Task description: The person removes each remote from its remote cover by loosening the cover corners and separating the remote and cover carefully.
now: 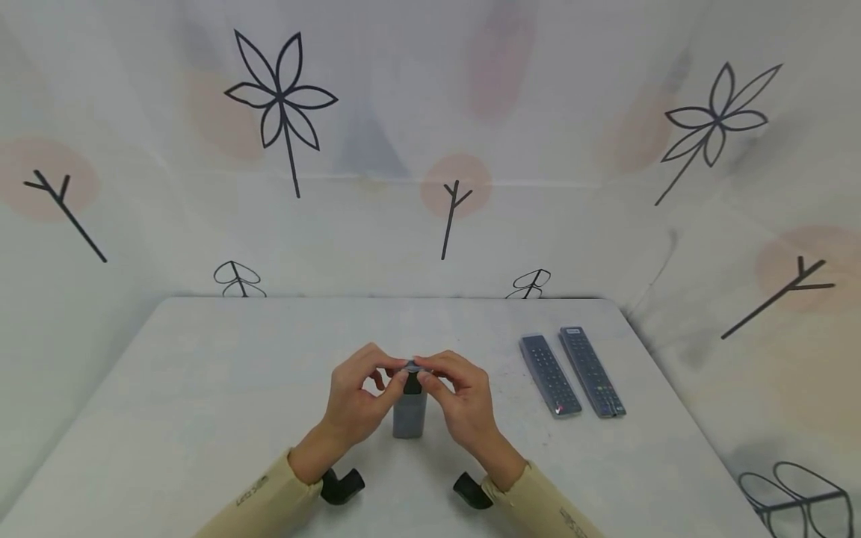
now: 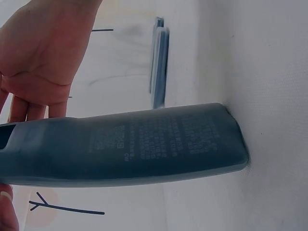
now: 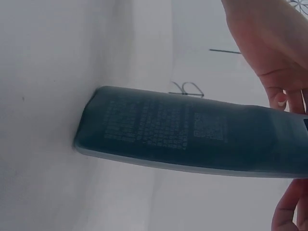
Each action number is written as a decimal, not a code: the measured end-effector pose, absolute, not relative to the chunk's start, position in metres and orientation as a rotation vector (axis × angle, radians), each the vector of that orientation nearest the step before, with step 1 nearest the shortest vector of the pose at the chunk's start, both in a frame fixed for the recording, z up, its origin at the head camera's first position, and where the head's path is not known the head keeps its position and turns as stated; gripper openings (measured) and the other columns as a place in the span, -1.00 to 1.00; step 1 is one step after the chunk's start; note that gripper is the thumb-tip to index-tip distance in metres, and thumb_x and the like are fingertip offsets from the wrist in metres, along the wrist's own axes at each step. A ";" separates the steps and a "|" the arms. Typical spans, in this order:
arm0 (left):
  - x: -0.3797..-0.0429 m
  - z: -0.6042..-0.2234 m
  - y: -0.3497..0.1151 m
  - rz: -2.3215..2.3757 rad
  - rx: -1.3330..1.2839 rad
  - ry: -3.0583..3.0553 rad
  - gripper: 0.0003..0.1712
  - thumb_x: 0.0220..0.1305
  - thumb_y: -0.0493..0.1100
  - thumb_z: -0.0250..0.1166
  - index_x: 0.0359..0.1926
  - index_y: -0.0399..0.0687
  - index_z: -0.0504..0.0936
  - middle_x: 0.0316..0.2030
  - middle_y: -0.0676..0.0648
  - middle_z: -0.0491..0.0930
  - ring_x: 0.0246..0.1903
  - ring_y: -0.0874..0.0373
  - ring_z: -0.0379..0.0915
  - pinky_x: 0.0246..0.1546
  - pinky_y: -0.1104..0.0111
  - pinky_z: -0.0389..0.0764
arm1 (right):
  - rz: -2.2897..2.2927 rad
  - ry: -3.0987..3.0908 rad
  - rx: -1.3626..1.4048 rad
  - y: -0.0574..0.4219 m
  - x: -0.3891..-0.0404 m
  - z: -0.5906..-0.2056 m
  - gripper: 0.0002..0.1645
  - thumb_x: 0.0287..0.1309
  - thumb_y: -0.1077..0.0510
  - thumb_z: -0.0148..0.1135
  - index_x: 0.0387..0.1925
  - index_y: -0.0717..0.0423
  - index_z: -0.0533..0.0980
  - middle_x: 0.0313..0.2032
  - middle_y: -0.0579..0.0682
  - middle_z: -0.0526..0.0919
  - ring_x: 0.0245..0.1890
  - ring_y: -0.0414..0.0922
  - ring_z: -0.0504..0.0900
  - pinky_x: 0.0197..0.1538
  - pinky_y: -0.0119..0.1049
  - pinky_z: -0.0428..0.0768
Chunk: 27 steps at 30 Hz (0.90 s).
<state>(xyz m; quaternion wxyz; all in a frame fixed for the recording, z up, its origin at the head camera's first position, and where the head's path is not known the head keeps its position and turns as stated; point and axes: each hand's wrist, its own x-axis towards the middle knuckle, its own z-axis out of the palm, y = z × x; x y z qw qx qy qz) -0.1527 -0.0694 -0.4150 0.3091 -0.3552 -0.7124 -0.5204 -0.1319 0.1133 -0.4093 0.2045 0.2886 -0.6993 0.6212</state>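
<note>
A dark blue-grey remote control (image 1: 409, 417) stands on end on the table, its back toward me. Small printed text and a square code cover that back in the left wrist view (image 2: 144, 144). Near its top end is a black recess (image 1: 412, 383). My left hand (image 1: 356, 392) pinches the top end from the left with thumb and forefinger. From the other side my right hand (image 1: 464, 392) pinches the same end, its fingertips close to the left ones. The lower end of the remote control (image 3: 163, 130) meets the table in the right wrist view.
Two more remote controls, a shorter one (image 1: 550, 375) and a longer one (image 1: 592, 371), lie side by side on the white table (image 1: 235, 388) to the right. Patterned cloth (image 1: 377, 239) hangs behind the table. Black curved pieces (image 1: 343, 487) sit at both wrists.
</note>
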 end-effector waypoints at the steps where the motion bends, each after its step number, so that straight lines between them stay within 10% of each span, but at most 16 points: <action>1: -0.152 -0.415 -0.070 -1.377 -0.939 -1.883 -0.82 0.15 -0.37 0.35 -0.20 -0.09 0.67 -0.40 0.05 0.58 -0.41 0.20 0.51 -0.55 0.47 0.52 | 1.748 -1.963 0.794 0.114 -0.131 -0.408 -0.71 0.17 0.54 0.24 -0.08 0.33 0.64 -0.26 0.13 0.69 -0.20 -0.01 0.64 -0.05 -0.26 0.63; 27: -0.152 -0.411 -0.077 -1.429 -0.983 -1.924 -0.78 0.16 -0.38 0.39 -0.16 -0.09 0.72 -0.37 0.04 0.64 -0.42 0.19 0.48 -0.60 0.44 0.54 | 1.618 -2.112 0.668 0.120 -0.125 -0.392 -0.77 0.22 0.34 0.32 -0.09 0.21 0.72 -0.30 -0.02 0.55 -0.32 -0.11 0.51 -0.38 -0.33 0.63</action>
